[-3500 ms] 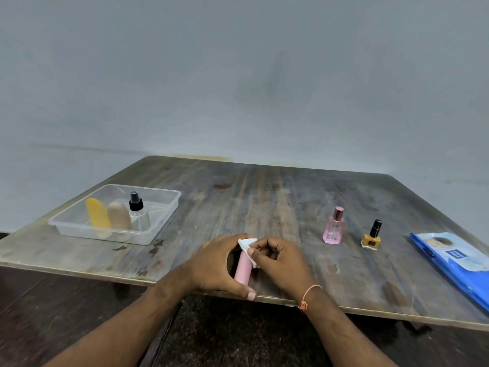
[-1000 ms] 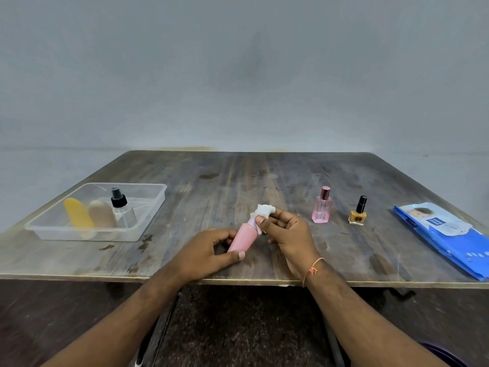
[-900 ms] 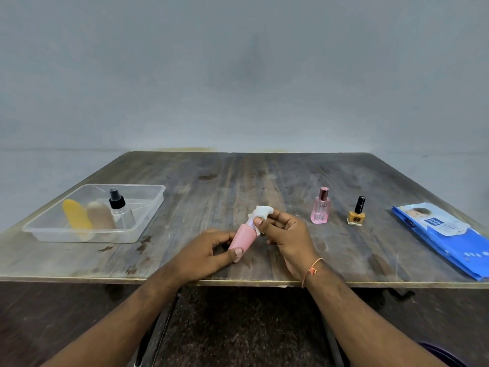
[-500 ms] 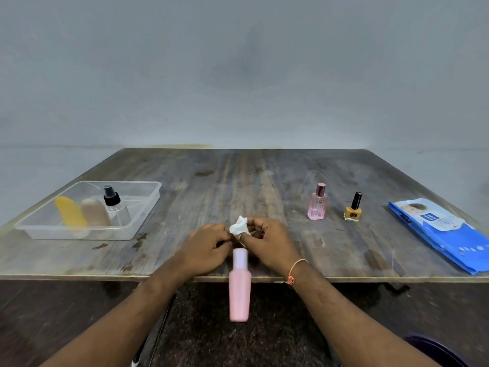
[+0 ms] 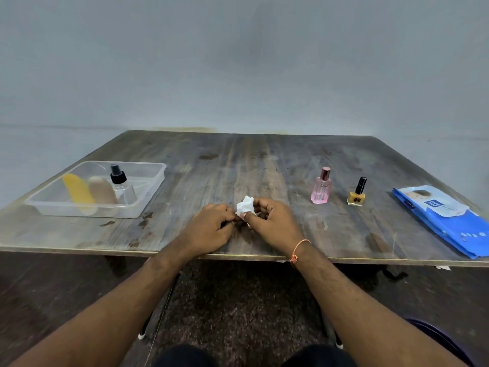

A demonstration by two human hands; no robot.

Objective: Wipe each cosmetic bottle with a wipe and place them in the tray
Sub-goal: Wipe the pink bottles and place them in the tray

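My right hand (image 5: 272, 223) pinches a crumpled white wipe (image 5: 244, 206) just above the table's front edge. My left hand (image 5: 209, 229) lies beside it with curled fingers, its fingertips at the wipe's lower edge; I see nothing in it. The pink tube bottle is not in view. A pink perfume bottle (image 5: 321, 190) and a yellow nail polish bottle (image 5: 357, 197) stand to the right. The clear tray (image 5: 158, 168) at the left holds a yellow tube (image 5: 78, 193), a beige tube (image 5: 102, 193) and a clear spray bottle (image 5: 119, 181).
A blue pack of wipes (image 5: 444, 221) lies at the table's right edge. The worn wooden table (image 5: 238, 160) stands against a grey wall. Below the front edge are a dark floor and my knees.
The pink tube bottle slipped out of my hands, fell past the table's front edge and has dropped out of view. My hands stay together at the wipe.
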